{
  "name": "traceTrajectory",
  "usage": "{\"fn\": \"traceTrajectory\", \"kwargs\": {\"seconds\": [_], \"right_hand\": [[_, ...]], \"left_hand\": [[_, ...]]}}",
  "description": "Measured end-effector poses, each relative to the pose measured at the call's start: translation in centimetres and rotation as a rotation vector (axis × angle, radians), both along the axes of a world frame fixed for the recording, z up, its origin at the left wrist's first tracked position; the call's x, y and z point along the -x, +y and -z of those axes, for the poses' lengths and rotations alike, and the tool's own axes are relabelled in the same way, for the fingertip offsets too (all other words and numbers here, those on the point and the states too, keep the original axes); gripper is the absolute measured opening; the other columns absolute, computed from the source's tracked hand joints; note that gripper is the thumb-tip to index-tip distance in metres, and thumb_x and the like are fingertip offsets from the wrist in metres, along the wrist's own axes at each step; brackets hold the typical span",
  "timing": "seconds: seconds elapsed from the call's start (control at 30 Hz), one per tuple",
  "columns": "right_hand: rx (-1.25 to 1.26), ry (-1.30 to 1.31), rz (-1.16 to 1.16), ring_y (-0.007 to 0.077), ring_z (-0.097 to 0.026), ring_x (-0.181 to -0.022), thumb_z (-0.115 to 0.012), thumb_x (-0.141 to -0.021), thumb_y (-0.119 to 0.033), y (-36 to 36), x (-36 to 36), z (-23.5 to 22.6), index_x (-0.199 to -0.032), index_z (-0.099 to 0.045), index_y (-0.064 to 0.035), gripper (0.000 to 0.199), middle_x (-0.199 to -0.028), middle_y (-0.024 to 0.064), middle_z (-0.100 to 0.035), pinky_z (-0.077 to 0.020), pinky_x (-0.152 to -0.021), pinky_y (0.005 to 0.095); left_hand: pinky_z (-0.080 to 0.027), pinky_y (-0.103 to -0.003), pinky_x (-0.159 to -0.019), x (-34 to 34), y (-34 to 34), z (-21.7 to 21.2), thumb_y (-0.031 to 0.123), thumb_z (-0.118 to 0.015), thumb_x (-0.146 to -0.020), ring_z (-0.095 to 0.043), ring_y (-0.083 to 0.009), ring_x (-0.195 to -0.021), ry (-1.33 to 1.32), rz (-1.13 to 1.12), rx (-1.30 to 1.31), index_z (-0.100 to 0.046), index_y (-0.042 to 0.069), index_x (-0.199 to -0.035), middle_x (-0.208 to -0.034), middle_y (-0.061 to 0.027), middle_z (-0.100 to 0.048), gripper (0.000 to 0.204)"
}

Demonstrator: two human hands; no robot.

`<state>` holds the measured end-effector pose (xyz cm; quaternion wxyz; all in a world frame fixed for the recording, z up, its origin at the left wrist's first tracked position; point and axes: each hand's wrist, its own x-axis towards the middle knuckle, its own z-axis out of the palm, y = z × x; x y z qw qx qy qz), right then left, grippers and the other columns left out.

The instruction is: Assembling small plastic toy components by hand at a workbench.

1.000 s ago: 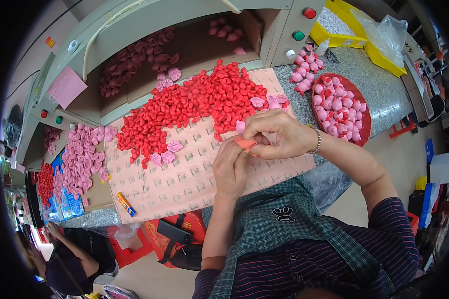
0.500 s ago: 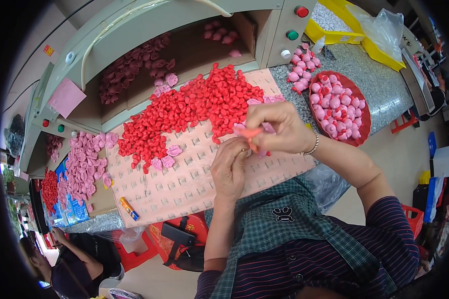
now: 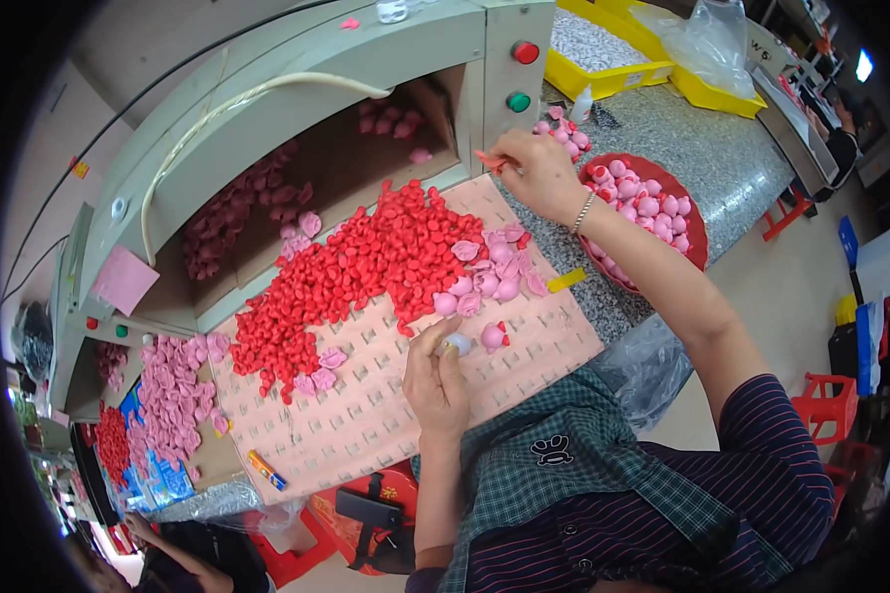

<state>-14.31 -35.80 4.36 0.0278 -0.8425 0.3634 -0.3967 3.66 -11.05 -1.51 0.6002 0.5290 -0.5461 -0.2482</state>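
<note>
Change since earlier frame: right hand (image 3: 539, 173) has left the left hand and now reaches far right, toward the red round dish of pink caps (image 3: 687, 212), pinching a small red rubber piece (image 3: 489, 158) in its fingertips. Left hand (image 3: 435, 381): near centre, fingers closed on a small pale rounded piece (image 3: 457, 344) over the pink perforated board (image 3: 366, 425). Heap of red rubber caps (image 3: 366, 267): far left of both hands; left hand nearer. Dish: just right of right hand.

My left hand (image 3: 435, 381) rests low, fingers curled in a pinch; my right hand (image 3: 536, 170) reaches far forward, arm outstretched, fingertips pinched.
</note>
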Motion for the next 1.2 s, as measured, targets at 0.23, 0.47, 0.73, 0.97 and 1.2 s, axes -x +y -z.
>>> {"fn": "traceTrajectory", "kwargs": {"seconds": [0.23, 0.47, 0.73, 0.97, 1.2], "right_hand": [[-0.108, 0.386, 0.017, 0.032, -0.064, -0.087, -0.06, -0.078, -0.003, -0.5, -0.1, 3.9, -0.093, -0.07, -0.0077, 0.019, -0.09, 0.0123, -0.068, -0.0458, -0.078, 0.0414], [0.013, 0.158, 0.11, 0.0306, -0.065, -0.085, -0.058, -0.082, -0.002, 3.2, 0.8, -0.5, -0.1, -0.069, -0.0034, 0.021, -0.092, 0.0152, -0.066, -0.0487, -0.073, 0.041], [-0.429, -0.371, -0.141, 0.0252, -0.064, -0.079, -0.069, -0.08, -0.001, 17.7, 1.2, 3.5, -0.101, -0.066, 0.0015, 0.021, -0.092, 0.0135, -0.064, -0.051, -0.07, 0.0347], [-0.231, -0.135, -0.137, 0.0303, -0.062, -0.091, -0.076, -0.072, -0.006, 19.1, -0.4, 4.9, -0.111, -0.064, -0.0012, 0.042, -0.103, 0.0136, -0.062, -0.0514, -0.078, 0.0395], [-0.241, -0.029, -0.279, 0.0269, -0.061, -0.087, -0.073, -0.078, -0.006, 17.8, -0.3, 5.7, -0.12, -0.06, -0.0007, 0.044, -0.109, 0.012, -0.059, -0.0513, -0.076, 0.0345]], "left_hand": [[-0.048, -0.041, -0.094, 0.2, -0.7, 0.3, 0.0, -0.054, -0.092, -0.062, -0.0355, -0.106, -0.206, -0.023, 0.066, -0.058, -0.004, -0.12, -0.115, -0.021, -0.064, 0.028], [-0.049, -0.04, -0.093, 1.1, -0.9, 0.5, -0.001, -0.07, -0.082, -0.062, -0.0357, -0.108, -0.24, -0.067, -0.04, -0.052, -0.004, -0.127, -0.117, -0.0224, -0.062, 0.048], [-0.055, -0.031, -0.085, 1.0, 0.2, 1.1, -0.005, -0.066, -0.088, -0.065, -0.0215, -0.102, 0.05, -0.062, -0.174, -0.046, -0.001, -0.13, -0.12, -0.0185, -0.062, 0.047], [-0.051, -0.031, -0.09, 0.5, 2.0, 1.0, -0.001, -0.064, -0.092, -0.061, -0.019, -0.106, 0.134, -0.111, -0.142, -0.045, -0.001, -0.13, -0.119, -0.0156, -0.06, 0.043], [-0.05, -0.033, -0.092, 0.7, 3.3, 0.6, 0.001, -0.063, -0.093, -0.06, -0.021, -0.108, 0.265, -0.16, -0.144, -0.043, -0.001, -0.131, -0.118, -0.0151, -0.057, 0.043]]}}
